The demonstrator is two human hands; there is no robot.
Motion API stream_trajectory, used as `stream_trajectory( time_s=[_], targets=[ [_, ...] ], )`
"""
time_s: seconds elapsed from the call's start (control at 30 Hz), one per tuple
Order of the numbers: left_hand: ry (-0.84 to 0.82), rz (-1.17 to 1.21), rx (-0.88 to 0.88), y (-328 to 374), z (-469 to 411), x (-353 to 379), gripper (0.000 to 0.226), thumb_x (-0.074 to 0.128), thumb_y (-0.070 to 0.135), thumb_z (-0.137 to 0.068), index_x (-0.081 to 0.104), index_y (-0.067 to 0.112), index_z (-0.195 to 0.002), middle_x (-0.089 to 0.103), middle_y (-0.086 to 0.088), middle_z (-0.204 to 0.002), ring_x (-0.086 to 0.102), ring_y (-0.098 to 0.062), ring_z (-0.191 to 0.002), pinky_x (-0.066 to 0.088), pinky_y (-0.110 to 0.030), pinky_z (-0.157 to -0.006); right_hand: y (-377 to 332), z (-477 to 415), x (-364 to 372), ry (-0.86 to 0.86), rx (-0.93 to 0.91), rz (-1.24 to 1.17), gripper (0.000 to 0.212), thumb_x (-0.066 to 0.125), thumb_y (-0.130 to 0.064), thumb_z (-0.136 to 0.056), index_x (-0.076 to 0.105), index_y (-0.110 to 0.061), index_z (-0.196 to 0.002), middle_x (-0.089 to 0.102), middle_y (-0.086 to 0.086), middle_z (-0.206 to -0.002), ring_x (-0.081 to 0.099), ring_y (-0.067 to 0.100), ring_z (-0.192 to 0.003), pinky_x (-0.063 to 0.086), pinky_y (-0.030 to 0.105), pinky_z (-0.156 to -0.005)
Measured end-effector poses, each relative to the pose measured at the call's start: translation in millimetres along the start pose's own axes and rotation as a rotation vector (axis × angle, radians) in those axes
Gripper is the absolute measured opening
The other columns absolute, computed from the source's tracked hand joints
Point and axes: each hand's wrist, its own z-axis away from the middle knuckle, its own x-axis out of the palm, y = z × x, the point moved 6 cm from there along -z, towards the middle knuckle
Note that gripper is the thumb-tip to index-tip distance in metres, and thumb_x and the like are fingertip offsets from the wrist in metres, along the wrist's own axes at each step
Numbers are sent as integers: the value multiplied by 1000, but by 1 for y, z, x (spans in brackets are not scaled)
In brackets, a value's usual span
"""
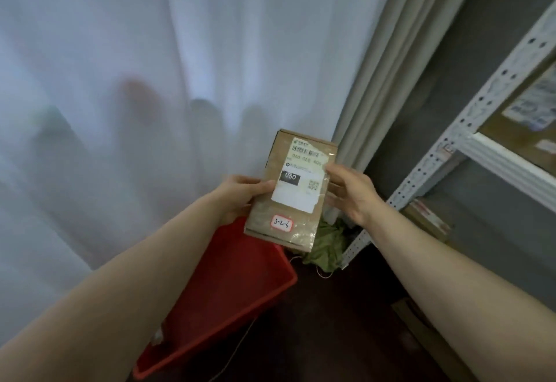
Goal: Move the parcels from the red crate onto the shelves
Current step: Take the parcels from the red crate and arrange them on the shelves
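A flat, rectangular cardboard parcel is held in the air above the far end of the red plastic crate. The left hand grips its left edge, thumb pressed on the front. The right hand pinches the right edge beside the glossy white shipping label. A small sticker reads 3-2-6. To the right stands white perforated metal shelving carrying a taped cardboard box. Something crumpled and green, perhaps fabric, lies near its foot. A sheer white curtain hangs behind.
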Motion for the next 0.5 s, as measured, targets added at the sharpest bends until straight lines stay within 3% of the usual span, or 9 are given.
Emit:
stream_trajectory(
  time_s=[0.07, 0.17, 0.37, 0.5],
  targets=[
    [-1, -7, 25, 8, 4, 18, 33, 70, 24, -84, 65, 4, -110, 72, -5, -90, 67, -19, -81, 55, -34, -73, 2, 20, -14, -29, 9, 11, 16, 69, -18, -84, 64, -12, -98, 70, 7, -92, 63, 22, -89, 54, 36, -73],
    [-4, -9, 70, 20, 13, 47, 38, 71, 27, -83, 63, 5, -113, 70, -6, -94, 66, -18, -80, 55, -34, -73, -1, 47, -35, -25, 9, 5, 19, 67, -11, -85, 65, -9, -104, 72, 8, -91, 66, 23, -86, 55, 42, -83],
    [-100, -10, 116, 35, 31, 122, 33, 70, 25, -84, 62, 6, -109, 72, 1, -75, 67, -12, -71, 56, -32, -68, -31, 89, -97, 59, -70, -10, 11, 62, -9, -89, 66, -13, -99, 73, 0, -74, 67, 12, -64, 55, 27, -60],
    [-167, -35, 133, 42, 41, 165, 47, 72, 25, -81, 58, 1, -119, 73, -5, -86, 70, -13, -73, 56, -27, -55, -41, 111, -138, 130, -101, -26, 22, 63, -10, -89, 66, -10, -110, 73, 5, -87, 65, 22, -82, 49, 42, -90]
  ],
)
